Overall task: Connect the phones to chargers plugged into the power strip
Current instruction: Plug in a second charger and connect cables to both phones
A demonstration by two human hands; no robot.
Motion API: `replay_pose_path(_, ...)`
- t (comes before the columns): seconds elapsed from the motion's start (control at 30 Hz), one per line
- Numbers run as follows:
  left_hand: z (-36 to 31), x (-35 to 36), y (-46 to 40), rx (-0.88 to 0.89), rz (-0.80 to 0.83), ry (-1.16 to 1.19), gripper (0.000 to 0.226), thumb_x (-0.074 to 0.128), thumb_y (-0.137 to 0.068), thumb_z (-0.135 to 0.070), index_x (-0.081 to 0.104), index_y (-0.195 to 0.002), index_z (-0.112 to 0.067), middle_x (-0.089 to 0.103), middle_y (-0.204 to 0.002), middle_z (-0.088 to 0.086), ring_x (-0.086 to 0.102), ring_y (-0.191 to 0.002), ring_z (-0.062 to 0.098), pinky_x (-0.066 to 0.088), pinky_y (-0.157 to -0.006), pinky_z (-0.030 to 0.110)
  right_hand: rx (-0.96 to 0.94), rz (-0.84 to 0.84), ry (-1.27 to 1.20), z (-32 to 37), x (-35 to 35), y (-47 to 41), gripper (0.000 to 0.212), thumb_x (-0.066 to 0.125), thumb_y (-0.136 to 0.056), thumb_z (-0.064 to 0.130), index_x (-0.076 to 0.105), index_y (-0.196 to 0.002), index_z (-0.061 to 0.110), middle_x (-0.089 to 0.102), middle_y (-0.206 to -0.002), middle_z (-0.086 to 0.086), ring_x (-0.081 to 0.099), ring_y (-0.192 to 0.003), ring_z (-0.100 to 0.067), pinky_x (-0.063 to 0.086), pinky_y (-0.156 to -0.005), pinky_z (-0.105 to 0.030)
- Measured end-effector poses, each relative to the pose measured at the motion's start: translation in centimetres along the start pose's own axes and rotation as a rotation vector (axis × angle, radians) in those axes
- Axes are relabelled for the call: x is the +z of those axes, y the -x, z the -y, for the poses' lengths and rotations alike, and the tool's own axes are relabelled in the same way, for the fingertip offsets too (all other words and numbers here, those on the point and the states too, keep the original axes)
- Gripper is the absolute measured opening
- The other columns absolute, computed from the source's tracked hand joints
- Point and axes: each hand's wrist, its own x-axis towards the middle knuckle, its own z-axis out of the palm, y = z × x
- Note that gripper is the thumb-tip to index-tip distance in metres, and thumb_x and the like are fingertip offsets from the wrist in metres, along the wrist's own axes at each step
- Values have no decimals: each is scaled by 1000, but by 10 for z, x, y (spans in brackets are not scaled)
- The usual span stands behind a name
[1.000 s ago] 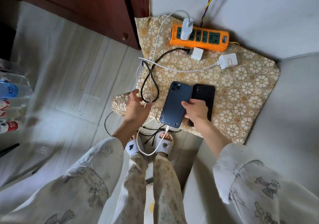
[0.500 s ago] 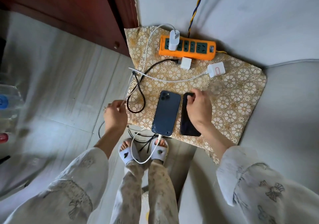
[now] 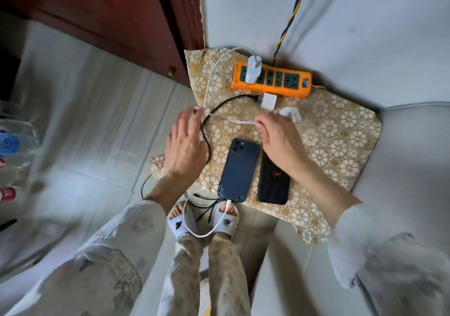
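An orange power strip (image 3: 287,85) lies at the back of a flowered cloth (image 3: 341,145), with one white charger (image 3: 253,70) plugged into it. A blue phone (image 3: 239,169) lies face down with a white cable (image 3: 207,230) in its bottom port. A black phone (image 3: 274,184) lies right of it, partly under my right forearm. My right hand (image 3: 280,137) pinches a second white cable (image 3: 239,121) that leads to a loose white charger (image 3: 291,113). My left hand (image 3: 186,145) hovers with fingers spread over the cables' left end. Another loose white charger (image 3: 269,101) carries a black cable (image 3: 207,140).
A dark red wooden cabinet (image 3: 109,15) stands at the back left. Bottles (image 3: 9,145) sit on the floor at the far left. A blue and yellow twisted cord (image 3: 289,15) runs up the wall. My slippered feet (image 3: 202,218) stand among loose cables below the cloth's edge.
My right hand left the black phone and moved up to take the white cable. My left hand rose from the cloth's left edge toward the cable ends.
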Motion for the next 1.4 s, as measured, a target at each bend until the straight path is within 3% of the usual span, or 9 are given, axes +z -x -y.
replay_pose_path(0.17, -17, -4, -24, 137, 139, -55, 27, 46, -94, -23, 57, -116, -12, 58, -124, 8, 44, -122, 25, 25, -111, 43, -77, -103, -122, 11, -22, 11, 18, 49, -88, 10, 60, -92, -3, 63, -85, -14, 59, -80, -27, 47, -73, -31)
replay_pose_path(0.3, -10, -26, -16, 219, -44, 13, 25, 51, -92, -25, 65, -100, -6, 66, -95, 10, 56, -93, 29, 50, -75, 42, -45, -8, -24, 2, -20, 13, 15, 59, -85, 10, 59, -93, -3, 64, -88, -14, 60, -81, -28, 52, -71, -37)
replay_pose_path(0.4, -14, -42, -3, 328, -103, 33, 26, 52, -90, -27, 67, -96, -7, 64, -82, 10, 60, -75, 26, 48, -56, 30, 59, 22, 28, -5, -9, 3, 12, 59, -85, 6, 63, -92, -2, 65, -93, -16, 59, -89, -32, 51, -77, -49)
replay_pose_path(0.63, -17, -50, 4, 231, -119, 281, 20, 56, -88, -17, 68, -98, -4, 62, -80, 9, 53, -66, 19, 43, -59, 29, 378, 281, -106, -13, 4, -22, 37, 37, -97, 27, 64, -96, 1, 64, -102, -17, 61, -84, -27, 51, -72, -38)
replay_pose_path(0.73, -6, -40, 4, 178, -50, 233, 17, 57, -88, -19, 67, -95, -7, 60, -83, -2, 52, -77, 14, 44, -68, 27, 487, 111, -295, -16, -5, -29, 30, 38, -97, 20, 60, -102, 0, 65, -103, -14, 63, -85, -23, 53, -71, -30)
replay_pose_path(0.93, 30, -15, -11, 29, 108, 180, 16, 52, -91, -15, 61, -98, -5, 62, -98, 10, 57, -88, 21, 47, -79, 33, 623, -118, -406, -25, -22, -65, 30, 33, -98, 23, 57, -106, 5, 64, -103, -18, 64, -87, -33, 54, -73, -47)
replay_pose_path(1.1, 69, -10, -10, -254, 43, 206, 18, 46, -92, -7, 62, -94, 0, 65, -95, 20, 60, -87, 33, 43, -74, 34, 490, -10, -351, -12, -10, -60, 29, 37, -97, 31, 53, -83, 11, 52, -65, 6, 50, -55, -7, 37, -45, -11)
replay_pose_path(1.23, 95, -29, 17, -388, -118, 259, 18, 44, -90, -4, 62, -90, -1, 65, -86, 24, 61, -80, 35, 42, -71, 31, 401, 133, -326, 12, 9, -37, 35, 38, -97, 29, 59, -91, 2, 66, -84, -12, 61, -72, -24, 50, -60, -42)
replay_pose_path(1.4, 107, -33, 57, -466, -110, 313, 18, 43, -90, -2, 61, -88, -5, 62, -79, 15, 59, -70, 27, 39, -61, 25, 310, 192, -205, 35, 18, -18, 37, 37, -97, 32, 49, -73, 7, 51, -60, -6, 48, -56, -23, 32, -50, -34)
